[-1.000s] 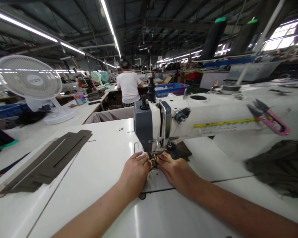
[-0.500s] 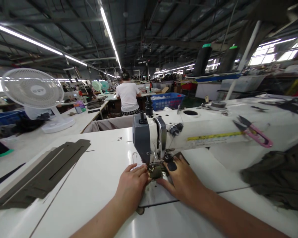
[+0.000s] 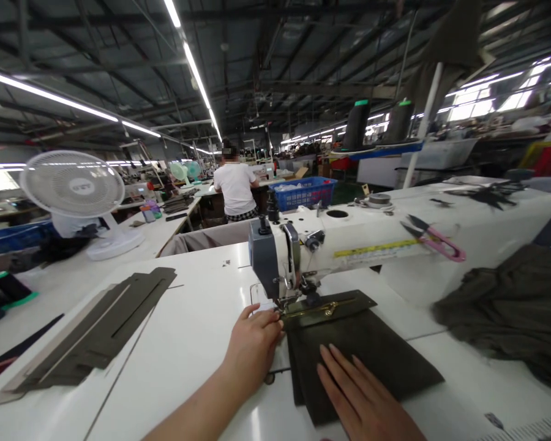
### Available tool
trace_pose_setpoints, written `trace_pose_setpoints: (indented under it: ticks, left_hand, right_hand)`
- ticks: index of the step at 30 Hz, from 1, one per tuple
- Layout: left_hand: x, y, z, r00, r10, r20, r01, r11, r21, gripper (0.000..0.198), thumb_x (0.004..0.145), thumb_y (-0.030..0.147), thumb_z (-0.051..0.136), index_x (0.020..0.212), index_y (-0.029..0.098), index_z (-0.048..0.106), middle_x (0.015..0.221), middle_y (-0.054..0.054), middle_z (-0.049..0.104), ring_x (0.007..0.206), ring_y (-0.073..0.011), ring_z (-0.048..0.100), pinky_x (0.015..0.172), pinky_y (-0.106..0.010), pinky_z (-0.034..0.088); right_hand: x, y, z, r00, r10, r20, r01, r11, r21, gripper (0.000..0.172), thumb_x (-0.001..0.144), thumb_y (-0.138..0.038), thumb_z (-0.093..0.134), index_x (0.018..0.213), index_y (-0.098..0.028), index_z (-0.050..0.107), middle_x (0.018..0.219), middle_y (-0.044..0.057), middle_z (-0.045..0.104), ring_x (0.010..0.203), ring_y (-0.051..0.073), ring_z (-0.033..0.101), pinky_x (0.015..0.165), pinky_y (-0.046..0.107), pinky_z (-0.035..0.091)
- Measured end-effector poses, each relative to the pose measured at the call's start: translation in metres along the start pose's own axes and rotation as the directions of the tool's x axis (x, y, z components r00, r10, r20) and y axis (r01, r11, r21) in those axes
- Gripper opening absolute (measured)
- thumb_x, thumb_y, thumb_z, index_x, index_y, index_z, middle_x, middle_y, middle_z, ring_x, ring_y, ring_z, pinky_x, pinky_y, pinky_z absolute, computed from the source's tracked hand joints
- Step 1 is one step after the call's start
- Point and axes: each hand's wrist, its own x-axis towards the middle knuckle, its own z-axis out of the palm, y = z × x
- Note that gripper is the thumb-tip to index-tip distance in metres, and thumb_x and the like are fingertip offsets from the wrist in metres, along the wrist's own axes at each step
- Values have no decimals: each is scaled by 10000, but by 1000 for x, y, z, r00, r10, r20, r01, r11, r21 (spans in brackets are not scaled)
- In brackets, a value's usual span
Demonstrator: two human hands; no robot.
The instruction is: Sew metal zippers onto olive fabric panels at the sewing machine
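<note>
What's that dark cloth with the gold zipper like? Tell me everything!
The dark olive cloth looks smooth and layered, with a gold zipper near its far edge. It lies flat on the white table, its far left end beneath the sewing machine. The left hand touches that end; the right hand rests flat on top.

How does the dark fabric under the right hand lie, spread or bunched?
Spread: the dark fabric lies smooth, corners showing, beneath the right hand.

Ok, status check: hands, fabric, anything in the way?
Left hand at left end of dark fabric, by machine head. Right hand flat on its near part. Gold zipper facing up. Nothing seen blocking; pink-handled scissors on machine arm.
</note>
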Motion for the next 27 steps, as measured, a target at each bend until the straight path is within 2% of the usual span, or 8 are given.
trace_pose_setpoints:
  ticks: [7, 11, 15, 17, 19, 21, 24, 27]
  left_hand:
    - [-3, 21, -21, 998, -44, 43, 47, 996, -80, 159, 821, 211, 529, 957, 168, 600, 979, -82, 646, 923, -206, 602, 894, -435, 430]
    - [-5, 56, -29, 989, 100, 111, -71, 969, -238, 622, 699, 368, 672, 1215, 102, 447, 1115, -154, 588, 1027, -264, 540, 941, -449, 394]
    - [-1, 71, -14, 961, -203, 186, 253, 917, -307, 294, 710, 93, 519, 970, 194, 614, 911, -34, 671, 821, -195, 607, 752, -320, 481]
    - [2, 71, -8, 908, -366, 203, 417, 826, -380, 237, 689, 84, 496, 838, 195, 642, 788, -3, 667, 733, -175, 596, 676, -278, 467]
    - [3, 68, -8, 858, -466, 213, 506, 702, -501, 138, 694, 142, 516, 761, 168, 634, 706, -4, 639, 692, -174, 572, 642, -266, 446]
    - [5, 66, -10, 823, -520, 231, 529, 549, -648, 109, 715, 226, 535, 691, 149, 607, 646, -5, 601, 665, -170, 547, 629, -263, 429]
    - [6, 69, -10, 778, -559, 286, 505, 287, -814, 243, 729, 369, 571, 654, 139, 585, 631, -6, 572, 676, -165, 530, 660, -266, 417]
    - [8, 75, -8, 675, -630, 384, 506, 16, -862, 382, 669, 509, 637, 629, 138, 554, 557, 17, 509, 567, -131, 484, 549, -235, 384]
  right_hand:
    - [17, 7, -11, 972, 205, 118, -228, 944, 240, 304, 759, -64, 377, 879, -149, 643, 981, 98, 665, 845, 228, 612, 731, 352, 500]
    - [37, 27, -22, 914, 242, 325, -372, 818, 438, 250, 810, -82, 394, 788, -182, 622, 761, 39, 652, 719, 186, 590, 663, 312, 495]
    - [35, 31, -41, 913, 336, 231, -406, 804, 435, 243, 848, -149, 384, 740, -185, 599, 752, 62, 624, 729, 201, 576, 675, 334, 473]
    - [22, 21, -51, 859, 480, 177, -502, 724, 473, 279, 876, -265, 381, 683, -189, 568, 692, 66, 604, 680, 194, 572, 640, 319, 467]
    - [8, 6, -54, 740, 557, 376, -651, 453, 609, 334, 857, -415, 424, 634, -193, 536, 571, 33, 576, 545, 157, 552, 534, 267, 452]
    - [3, -9, -49, 585, 420, 694, -754, -33, 656, 366, 800, -524, 476, 686, -183, 549, 566, 20, 603, 473, 133, 556, 452, 228, 431]
    - [21, -22, -30, 506, 189, 841, -589, -637, 498, 486, 685, -609, 568, 871, -160, 552, 826, 89, 660, 642, 184, 648, 512, 255, 491]
    - [53, -23, -11, 518, 229, 824, -398, -788, 470, 477, 733, -588, 530, 858, -128, 560, 840, 115, 656, 739, 191, 656, 643, 298, 525]
